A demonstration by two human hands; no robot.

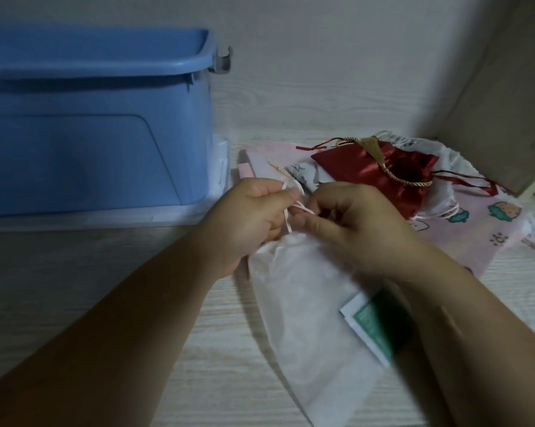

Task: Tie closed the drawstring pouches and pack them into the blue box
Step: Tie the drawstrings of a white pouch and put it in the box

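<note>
A white drawstring pouch (306, 309) lies on the table in front of me, its gathered mouth pointing away. My left hand (247, 220) and my right hand (352, 223) both pinch its thin pale pink drawstring (300, 208) just above the mouth. The blue box (99, 118) stands open at the left. Behind my right hand a dark red satin pouch (374, 167) with a gold cord rests on a pink printed pouch (488, 223) and other light pouches.
A white and green card (371, 328) lies partly under my right forearm. The blue box sits on a clear lid (220, 167). A wooden panel (506, 103) closes off the right side, and the wall runs close behind.
</note>
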